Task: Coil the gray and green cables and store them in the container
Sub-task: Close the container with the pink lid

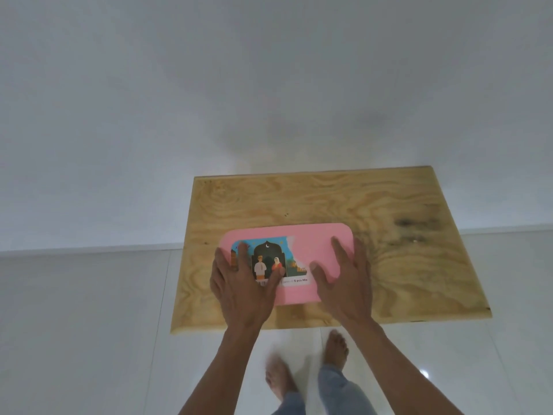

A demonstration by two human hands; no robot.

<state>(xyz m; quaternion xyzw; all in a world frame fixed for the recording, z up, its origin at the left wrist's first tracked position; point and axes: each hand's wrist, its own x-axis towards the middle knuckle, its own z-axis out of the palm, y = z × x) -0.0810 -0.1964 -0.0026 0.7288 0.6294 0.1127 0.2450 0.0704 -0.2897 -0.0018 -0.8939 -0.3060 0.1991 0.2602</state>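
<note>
Bare feet (336,347) on the floor, then plywood worktop (389,205), pink lidded container (314,238), left hand (242,290) and right hand (348,283) pressing the lid, fingers flat, gripping nothing. No cables visible; likely stored inside, task nearly finished.

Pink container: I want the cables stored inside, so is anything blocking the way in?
Yes. The pink lid covers the container's top, with the left hand and right hand flat on it. No cables are in view.

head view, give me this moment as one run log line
left hand flat on pink lid | right hand flat on lid | container closed on wooden table | cables not visible
</note>
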